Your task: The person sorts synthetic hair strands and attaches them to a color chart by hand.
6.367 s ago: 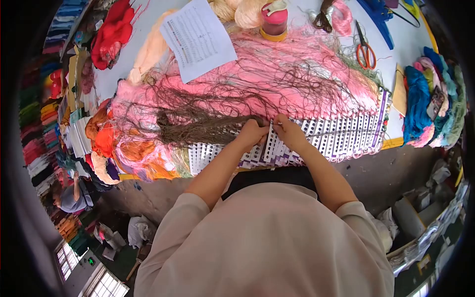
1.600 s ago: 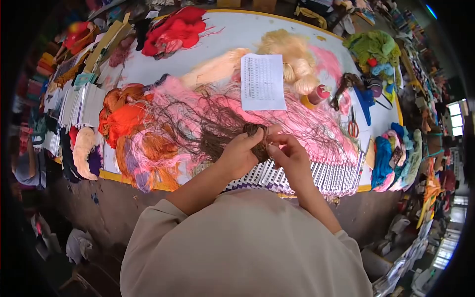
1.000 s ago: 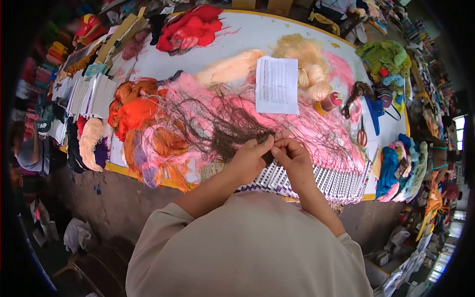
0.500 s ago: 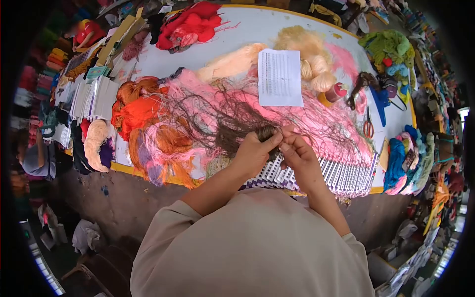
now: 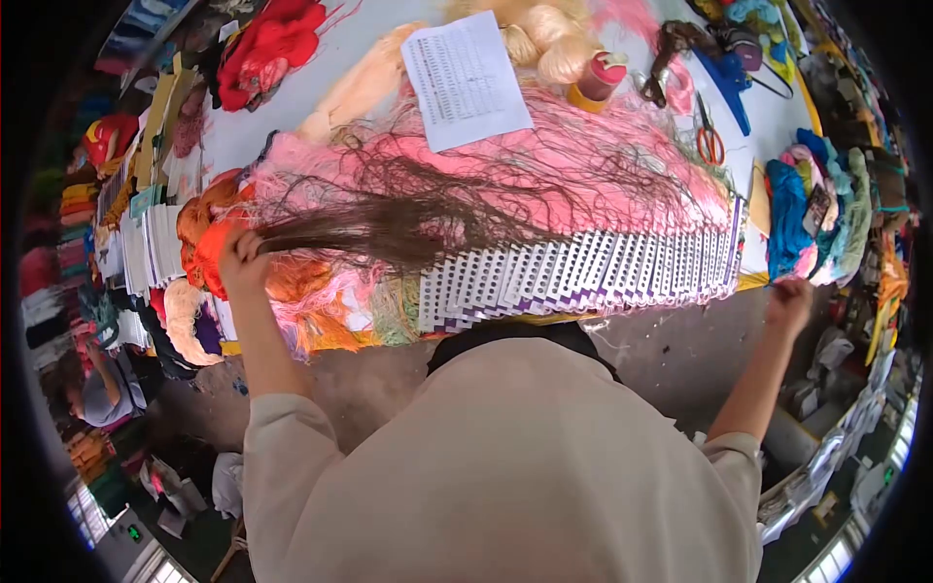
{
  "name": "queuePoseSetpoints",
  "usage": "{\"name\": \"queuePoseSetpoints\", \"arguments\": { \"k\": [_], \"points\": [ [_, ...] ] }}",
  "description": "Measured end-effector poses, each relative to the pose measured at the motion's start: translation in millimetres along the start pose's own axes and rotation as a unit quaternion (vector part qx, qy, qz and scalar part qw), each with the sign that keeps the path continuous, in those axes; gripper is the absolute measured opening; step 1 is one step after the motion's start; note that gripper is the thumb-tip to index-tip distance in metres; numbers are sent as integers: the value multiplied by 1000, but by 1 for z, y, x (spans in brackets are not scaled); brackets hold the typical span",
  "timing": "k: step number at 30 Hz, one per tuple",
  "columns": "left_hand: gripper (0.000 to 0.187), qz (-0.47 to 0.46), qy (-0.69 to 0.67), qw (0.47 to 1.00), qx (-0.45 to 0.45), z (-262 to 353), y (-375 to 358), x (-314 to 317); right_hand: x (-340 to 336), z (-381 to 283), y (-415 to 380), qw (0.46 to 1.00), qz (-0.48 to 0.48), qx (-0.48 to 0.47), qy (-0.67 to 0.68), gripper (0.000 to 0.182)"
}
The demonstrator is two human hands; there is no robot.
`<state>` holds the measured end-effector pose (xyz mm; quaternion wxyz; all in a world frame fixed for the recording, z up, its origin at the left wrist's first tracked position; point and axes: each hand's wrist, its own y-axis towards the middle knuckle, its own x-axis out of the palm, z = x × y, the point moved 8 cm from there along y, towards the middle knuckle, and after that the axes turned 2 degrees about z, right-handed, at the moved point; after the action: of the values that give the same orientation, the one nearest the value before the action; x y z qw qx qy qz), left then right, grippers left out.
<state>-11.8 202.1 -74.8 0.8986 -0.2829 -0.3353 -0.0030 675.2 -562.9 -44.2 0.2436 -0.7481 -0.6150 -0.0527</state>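
Observation:
My left hand point(image 5: 243, 260) is closed on the left end of a dark brown hank of thread point(image 5: 379, 228), stretched sideways over pink threads point(image 5: 622, 146). Loose brown strands trail from the hank to the right. Off the table's right front edge, my right hand point(image 5: 789, 303) has its fingers pressed together. Any fine thread in them is too small to see. Between the hands, a row of white punched cards point(image 5: 573, 277) lies along the front edge. Orange yarn point(image 5: 199, 238) sits beside my left hand, and blue yarn point(image 5: 785, 219) lies just above my right.
A printed sheet point(image 5: 466, 83) lies on the pink threads. Farther back are a cone of thread point(image 5: 598, 83), orange-handled scissors point(image 5: 709, 146) and red yarn point(image 5: 267, 53). White card stacks point(image 5: 151, 243) stand at the left. Another person point(image 5: 102, 389) is at the far left.
My hands, together over a brown bundle in the middle before, are now far apart. The left has drawn the brown hank out leftward; the right has swung out past the table edge. The view has shifted.

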Motion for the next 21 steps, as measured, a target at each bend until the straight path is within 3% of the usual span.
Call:
{"name": "queuePoseSetpoints", "arguments": {
  "k": [1, 2, 4, 5, 6, 7, 8, 9, 10, 11, 12, 14, 15, 19, 20, 21],
  "points": [
    [12, -51, -133, 988, -57, 4, -14, 19, -31, -40, 21, 996, 42, -69, -41, 17],
    [7, -9, -112, 994, 6, -5, -42, 47, -59, -78, 28, 960, 124, -192, -161, 17],
    [21, -102, 47, 994, 8, -65, -44, 48, -13, -80, -4, 917, 167, -234, -276, 17],
    [30, -166, -12, 980, -113, -121, -50, 60, -19, -53, 33, 916, 16, -221, -334, 17],
    [28, -82, 53, 978, -185, -182, -72, 73, 7, -16, 37, 736, -106, -299, -598, 16],
    [24, -138, 156, 944, -257, -243, -87, 84, 58, 26, -15, 699, -125, -361, -604, 19],
    [23, -65, 198, 939, -273, -296, -108, 89, -24, 121, 70, 751, -288, -235, -546, 26],
    [25, -76, 234, 907, -341, -344, -128, 98, 7, 171, 45, 555, -329, -497, -580, 29],
    [21, -114, 249, 882, -383, -396, -134, 92, 63, 198, -28, 710, -342, -76, -610, 27],
    [21, -155, 337, 854, -364, -426, -145, 102, 98, 213, -77, 735, -378, -119, -550, 21],
    [21, -195, 423, 818, -338, -453, -155, 110, 115, 237, -101, 722, -408, -96, -550, 14],
    [22, -179, 618, 735, -212, -472, -160, 137, 133, 279, -131, 695, -454, -55, -555, 13],
    [23, -198, 650, 711, -183, -485, -158, 140, 141, 293, -141, 706, -477, -79, -518, 13],
    [28, -235, 712, 650, -129, -529, -153, 140, 150, 328, -151, 629, -527, -64, -568, 11],
    [26, -247, 755, 605, -58, -533, -152, 143, 149, 334, -149, 619, -532, -65, -574, 11],
    [26, -245, 754, 606, -61, -539, -152, 138, 146, 335, -147, 631, -536, -46, -559, 10]
  ]
}}
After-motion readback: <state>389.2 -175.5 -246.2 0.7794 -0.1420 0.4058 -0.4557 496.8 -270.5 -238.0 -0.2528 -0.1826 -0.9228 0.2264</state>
